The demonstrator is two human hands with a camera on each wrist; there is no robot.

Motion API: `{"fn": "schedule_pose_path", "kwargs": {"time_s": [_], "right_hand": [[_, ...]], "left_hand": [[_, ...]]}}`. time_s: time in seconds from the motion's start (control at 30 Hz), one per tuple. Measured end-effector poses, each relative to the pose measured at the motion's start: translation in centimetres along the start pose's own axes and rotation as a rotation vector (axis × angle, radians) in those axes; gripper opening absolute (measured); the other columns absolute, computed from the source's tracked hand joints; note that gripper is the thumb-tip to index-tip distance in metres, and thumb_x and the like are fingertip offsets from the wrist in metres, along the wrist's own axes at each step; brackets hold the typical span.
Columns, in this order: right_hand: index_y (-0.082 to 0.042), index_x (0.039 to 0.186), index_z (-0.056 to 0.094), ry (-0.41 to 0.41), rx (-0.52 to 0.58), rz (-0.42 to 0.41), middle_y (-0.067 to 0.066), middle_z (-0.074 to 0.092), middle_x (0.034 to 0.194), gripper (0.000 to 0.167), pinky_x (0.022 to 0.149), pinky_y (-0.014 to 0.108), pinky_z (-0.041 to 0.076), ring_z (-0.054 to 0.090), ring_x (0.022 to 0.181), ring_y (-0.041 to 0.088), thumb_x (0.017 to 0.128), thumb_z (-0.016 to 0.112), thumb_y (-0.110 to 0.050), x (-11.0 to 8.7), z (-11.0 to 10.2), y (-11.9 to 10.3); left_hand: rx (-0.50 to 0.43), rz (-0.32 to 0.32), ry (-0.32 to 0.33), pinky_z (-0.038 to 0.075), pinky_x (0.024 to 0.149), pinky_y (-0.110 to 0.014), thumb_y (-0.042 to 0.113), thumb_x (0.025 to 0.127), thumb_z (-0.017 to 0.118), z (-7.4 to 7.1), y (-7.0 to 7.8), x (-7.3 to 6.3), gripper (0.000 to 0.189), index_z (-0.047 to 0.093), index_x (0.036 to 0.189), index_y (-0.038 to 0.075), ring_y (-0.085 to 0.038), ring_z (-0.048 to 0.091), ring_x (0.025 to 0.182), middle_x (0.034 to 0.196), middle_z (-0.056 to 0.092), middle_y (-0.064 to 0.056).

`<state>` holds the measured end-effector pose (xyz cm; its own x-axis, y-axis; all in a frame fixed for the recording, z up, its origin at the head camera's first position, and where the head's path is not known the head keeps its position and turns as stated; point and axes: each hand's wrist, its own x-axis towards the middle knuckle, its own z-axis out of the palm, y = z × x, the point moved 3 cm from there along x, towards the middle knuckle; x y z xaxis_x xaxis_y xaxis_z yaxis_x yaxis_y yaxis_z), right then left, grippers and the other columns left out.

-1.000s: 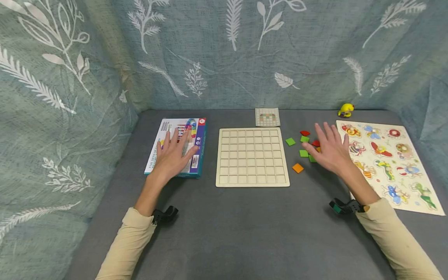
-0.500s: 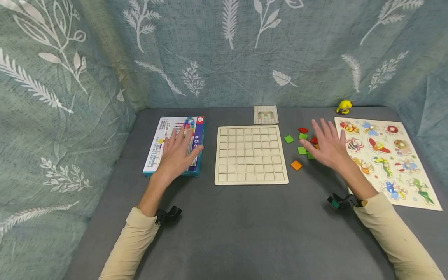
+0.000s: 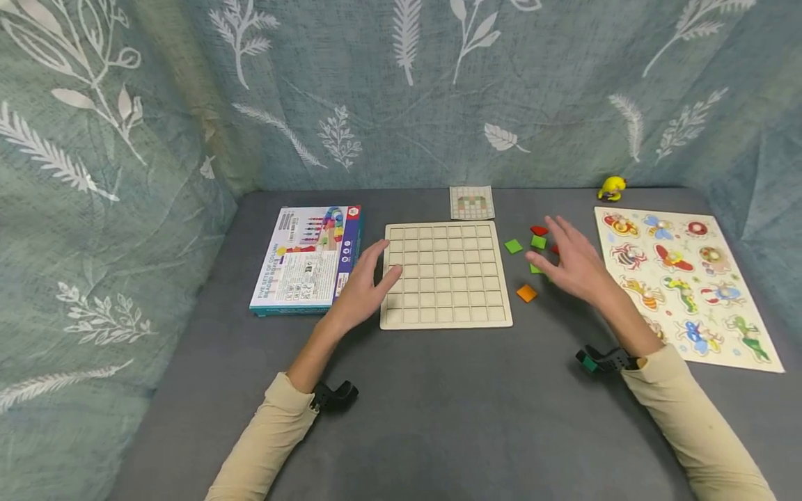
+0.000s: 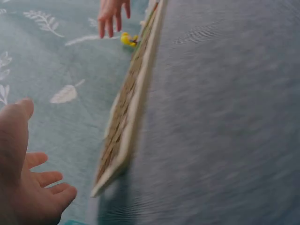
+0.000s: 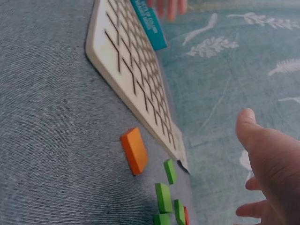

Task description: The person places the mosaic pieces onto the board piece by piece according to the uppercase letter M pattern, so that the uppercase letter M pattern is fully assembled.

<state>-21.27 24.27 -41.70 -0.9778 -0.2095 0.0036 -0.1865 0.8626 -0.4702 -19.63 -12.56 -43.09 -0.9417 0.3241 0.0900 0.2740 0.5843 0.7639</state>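
A wooden grid board (image 3: 447, 275) with bare square cells lies flat in the middle of the table. My left hand (image 3: 360, 292) is over its left edge, thumb and fingers spread apart with nothing between them; the left wrist view shows the same hand (image 4: 35, 187) beside the tilted-looking board (image 4: 129, 103). My right hand (image 3: 579, 268) hovers above loose tiles right of the board, fingers extended, and partly hides them. Near it lie an orange tile (image 3: 526, 293), several green tiles (image 3: 514, 245) and a red tile (image 3: 539, 230). Both hands hold nothing.
A small printed pattern card (image 3: 472, 203) lies behind the board. On the left is a flat box (image 3: 307, 264) with a beads picture. An insect puzzle board (image 3: 689, 285) occupies the right side, with a yellow toy (image 3: 610, 188) behind it. A patterned curtain (image 3: 388, 125) hangs at the back.
My left hand has moved right, from over the box to the board's left edge. The right hand has turned slightly more side-on above the tiles. The whole view has shifted a little.
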Motion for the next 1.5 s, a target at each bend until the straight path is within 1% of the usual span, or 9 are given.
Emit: {"fn": "schedule_pose_path", "kwargs": {"time_s": [0.17,0.27,0.5,0.63,0.73,0.9,1.2,1.37,1.5], "right_hand": [[-0.003,0.155,0.016,-0.022,0.079,-0.002,0.028,0.017,0.158,0.085,0.112,0.066,0.019,0.018,0.144,0.050,0.095,0.053,-0.051,-0.1,-0.1,0.0],[-0.002,0.154,0.017,0.000,0.132,0.005,0.029,0.020,0.157,0.084,0.111,0.066,0.021,0.020,0.144,0.049,0.095,0.057,-0.046,-0.2,-0.4,0.2],[-0.001,0.153,0.020,0.017,0.216,-0.001,0.028,0.026,0.155,0.078,0.110,0.064,0.025,0.025,0.142,0.047,0.097,0.056,-0.041,0.2,-0.7,0.7],[0.002,0.150,0.028,0.020,0.270,-0.001,0.029,0.038,0.148,0.068,0.107,0.060,0.034,0.038,0.135,0.045,0.099,0.054,-0.035,0.3,-0.5,1.0],[0.002,0.148,0.033,0.024,0.296,0.016,0.027,0.044,0.144,0.063,0.106,0.057,0.038,0.044,0.131,0.043,0.099,0.053,-0.033,0.1,-0.3,1.3],[0.002,0.147,0.035,0.029,0.310,0.018,0.028,0.045,0.143,0.059,0.105,0.058,0.039,0.046,0.129,0.045,0.100,0.054,-0.030,-0.3,-0.3,1.9],[0.004,0.142,0.041,0.031,0.288,0.017,0.029,0.048,0.139,0.055,0.102,0.058,0.041,0.049,0.124,0.045,0.099,0.056,-0.026,-0.3,-0.2,2.5],[0.006,0.135,0.049,0.014,0.175,-0.034,0.029,0.051,0.131,0.047,0.091,0.056,0.047,0.057,0.113,0.045,0.098,0.057,-0.022,1.9,-0.5,2.0],[0.008,0.131,0.052,-0.005,0.086,-0.067,0.030,0.053,0.123,0.043,0.086,0.055,0.048,0.058,0.108,0.044,0.097,0.058,-0.017,4.0,-1.1,1.8]], "left_hand": [[-0.040,-0.031,-0.012,0.022,0.119,-0.052,0.040,0.100,0.048,1.4,-1.2,-0.3,0.068,0.023,0.153,0.005,-0.030,0.021,0.149,0.160,0.021,-0.016],[-0.013,-0.041,-0.022,0.020,0.119,-0.054,0.043,0.099,0.048,2.1,-1.4,-0.3,0.070,0.023,0.153,0.006,-0.032,0.018,0.150,0.160,0.020,-0.016],[0.086,-0.122,0.023,0.010,0.119,-0.060,0.050,0.096,0.050,2.6,-2.1,-0.2,0.077,0.022,0.153,0.007,-0.033,0.001,0.152,0.161,0.018,-0.016],[0.182,-0.156,-0.020,0.007,0.122,-0.055,0.054,0.095,0.049,3.2,-2.4,-0.5,0.084,0.016,0.155,0.006,-0.032,0.000,0.153,0.163,0.011,-0.017],[0.260,-0.156,-0.051,0.004,0.123,-0.049,0.057,0.094,0.048,3.8,-2.4,-0.6,0.089,0.015,0.155,0.002,-0.033,0.001,0.153,0.163,0.010,-0.018],[0.302,-0.142,-0.066,0.000,0.124,-0.046,0.060,0.093,0.047,4.5,-2.4,-0.5,0.092,0.013,0.155,0.001,-0.031,0.000,0.153,0.163,0.007,-0.017],[0.313,-0.124,-0.099,-0.002,0.123,-0.046,0.061,0.094,0.045,4.8,-2.3,-0.5,0.095,0.007,0.155,0.000,-0.030,-0.004,0.153,0.164,0.001,-0.017],[0.342,-0.138,-0.116,-0.003,0.123,-0.046,0.063,0.093,0.045,4.4,-2.4,-0.4,0.097,0.002,0.155,0.000,-0.028,-0.009,0.153,0.164,-0.006,-0.015],[0.343,-0.138,-0.111,-0.003,0.123,-0.045,0.064,0.093,0.044,4.2,-2.4,-0.3,0.098,0.002,0.155,0.001,-0.028,-0.009,0.153,0.164,-0.006,-0.014]]}}
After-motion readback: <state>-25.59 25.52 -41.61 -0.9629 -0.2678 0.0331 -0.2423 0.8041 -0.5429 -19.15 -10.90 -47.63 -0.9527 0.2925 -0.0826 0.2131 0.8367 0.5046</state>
